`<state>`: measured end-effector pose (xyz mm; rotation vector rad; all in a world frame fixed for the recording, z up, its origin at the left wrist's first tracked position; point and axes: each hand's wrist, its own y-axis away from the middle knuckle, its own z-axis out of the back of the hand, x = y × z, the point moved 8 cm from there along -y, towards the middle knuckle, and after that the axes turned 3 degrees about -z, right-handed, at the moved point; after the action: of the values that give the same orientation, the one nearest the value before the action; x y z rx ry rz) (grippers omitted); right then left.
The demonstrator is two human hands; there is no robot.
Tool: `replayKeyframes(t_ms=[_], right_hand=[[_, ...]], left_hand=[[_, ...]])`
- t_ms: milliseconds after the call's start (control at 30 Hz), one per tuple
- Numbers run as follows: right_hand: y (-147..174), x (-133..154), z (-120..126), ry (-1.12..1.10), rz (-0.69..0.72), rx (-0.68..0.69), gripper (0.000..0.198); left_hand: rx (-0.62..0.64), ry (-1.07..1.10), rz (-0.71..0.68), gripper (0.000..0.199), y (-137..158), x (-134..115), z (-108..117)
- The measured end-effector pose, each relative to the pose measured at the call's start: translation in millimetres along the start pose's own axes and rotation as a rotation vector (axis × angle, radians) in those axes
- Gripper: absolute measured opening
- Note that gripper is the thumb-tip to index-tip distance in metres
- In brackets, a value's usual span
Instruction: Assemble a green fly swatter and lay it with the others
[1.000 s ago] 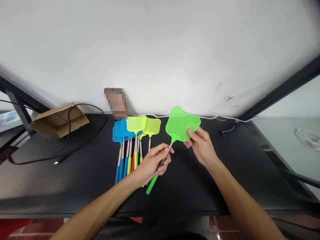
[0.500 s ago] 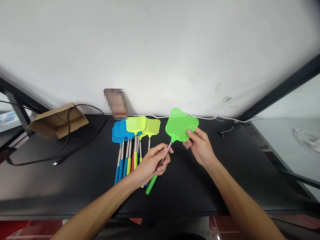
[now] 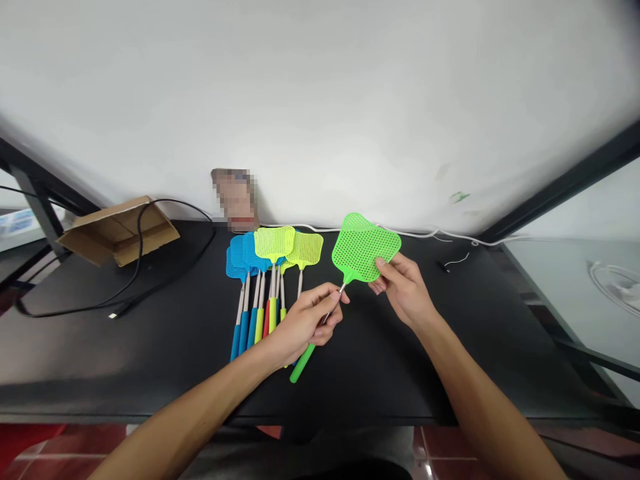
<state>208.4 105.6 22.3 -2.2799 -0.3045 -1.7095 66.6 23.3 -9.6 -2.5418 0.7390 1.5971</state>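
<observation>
Over the black table I hold a green fly swatter (image 3: 364, 248), tilted with its perforated head up and to the right. My left hand (image 3: 313, 322) is closed around its metal shaft, and the green grip sticks out below. My right hand (image 3: 404, 288) pinches the right edge of the swatter's head between thumb and fingers. Left of it lies a bunch of fly swatters (image 3: 274, 244) with blue and yellow heads. Their handles are blue, yellow and one red, partly hidden by my left hand and forearm.
An open cardboard box (image 3: 120, 233) sits at the back left, with a black cable (image 3: 139, 260) looping past it across the table (image 3: 165, 360). A blurred-out object (image 3: 236, 200) leans on the wall. A white cord runs along the wall's base; a small black piece (image 3: 443, 267) lies right.
The view has shifted slightly, so the table and swatters sit a little higher in it. Both hands keep the same hold on the green fly swatter.
</observation>
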Motion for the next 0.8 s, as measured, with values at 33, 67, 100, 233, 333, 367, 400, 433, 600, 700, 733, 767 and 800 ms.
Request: replayKeyframes(t_ms=[33, 67, 100, 233, 333, 367, 400, 433, 600, 700, 733, 767, 800], right_hand=[[0.0, -1.2, -0.7, -0.001, -0.008, 0.007, 0.029], [0.0, -2.9, -1.7, -0.007, -0.018, 0.013, 0.029], [-0.1, -5.0, -2.8, -0.015, -0.029, 0.018, 0.030], [-0.6, -11.2, -5.6, -0.043, -0.059, 0.020, 0.032], [-1.0, -12.5, -3.8, -0.010, -0.058, 0.008, 0.033], [-1.0, -12.6, -3.0, 0.010, -0.055, 0.008, 0.034], [-0.9, -12.5, -2.3, 0.033, -0.049, 0.009, 0.035], [-0.5, -12.1, -1.7, 0.055, -0.041, 0.009, 0.037], [6.7, -4.4, -2.2, 0.198, 0.041, -0.022, 0.045], [14.1, 5.2, -5.7, 0.326, 0.113, -0.075, 0.050], [16.5, 8.8, -6.9, 0.368, 0.138, -0.099, 0.051], [18.8, 12.3, -8.0, 0.409, 0.162, -0.125, 0.051], [20.9, 15.7, -9.0, 0.448, 0.185, -0.152, 0.051]], left_hand=[[0.004, 0.000, -0.006, 0.023, 0.0, 0.3, 0.1], [0.006, 0.000, -0.012, 0.023, -0.1, 0.6, 0.3], [0.006, -0.001, -0.017, 0.024, -0.2, 0.8, 0.6], [-0.002, -0.008, -0.024, 0.025, -0.2, 0.4, 1.2], [-0.010, -0.007, -0.012, 0.026, 0.4, -0.2, 0.6], [-0.010, -0.008, -0.008, 0.026, 0.6, -0.5, 0.3], [-0.009, -0.010, -0.007, 0.027, 0.8, -1.0, 0.2], [-0.008, -0.013, -0.009, 0.028, 0.9, -1.7, 0.1], [-0.034, -0.068, -0.040, 0.029, 1.1, -5.6, 4.4], [-0.064, -0.115, -0.063, 0.030, 1.8, -7.5, 6.4], [-0.072, -0.126, -0.071, 0.030, 2.1, -8.0, 6.4], [-0.079, -0.137, -0.080, 0.031, 2.4, -8.4, 6.3], [-0.086, -0.147, -0.088, 0.032, 2.7, -8.8, 6.0]])
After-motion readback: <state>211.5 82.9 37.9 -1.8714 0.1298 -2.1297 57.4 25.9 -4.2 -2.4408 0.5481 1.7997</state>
